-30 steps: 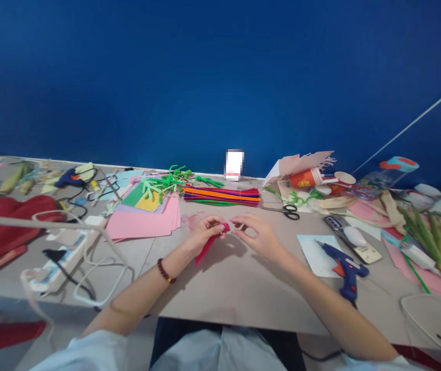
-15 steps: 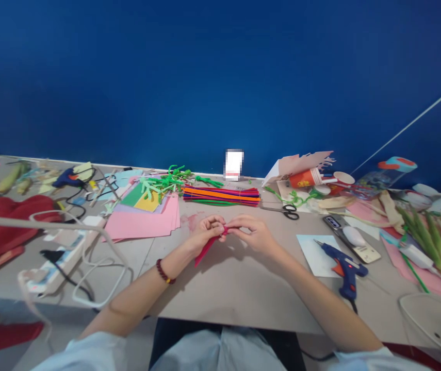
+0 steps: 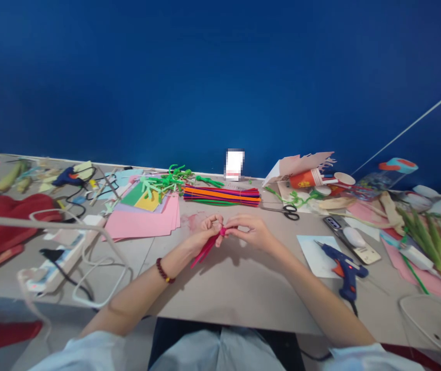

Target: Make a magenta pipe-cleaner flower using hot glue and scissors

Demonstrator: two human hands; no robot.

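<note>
Over the middle of the table both hands meet on some magenta pipe cleaners (image 3: 206, 251). Their upper end is bunched into a small knot, while loose ends hang down toward my left forearm. My left hand (image 3: 206, 233) is closed around the bunch just below the knot. From the other side, my right hand (image 3: 251, 232) pinches at the knot with thumb and fingertips. Just beyond my hands lies a bundle of coloured pipe cleaners (image 3: 222, 196), in orange, red, purple and green.
Black scissors (image 3: 290, 212) lie beside the bundle. To the right are a blue glue gun (image 3: 344, 268) on light blue paper and a phone (image 3: 354, 241). Pink paper (image 3: 139, 224), green pipe-cleaner shapes (image 3: 169, 178) and a white power strip (image 3: 63, 252) with cables are left.
The magenta pipe cleaners have turned slightly, and their knot shows more plainly between my fingers. Their loose ends have spread a little. Both hands stay in nearly the same place.
</note>
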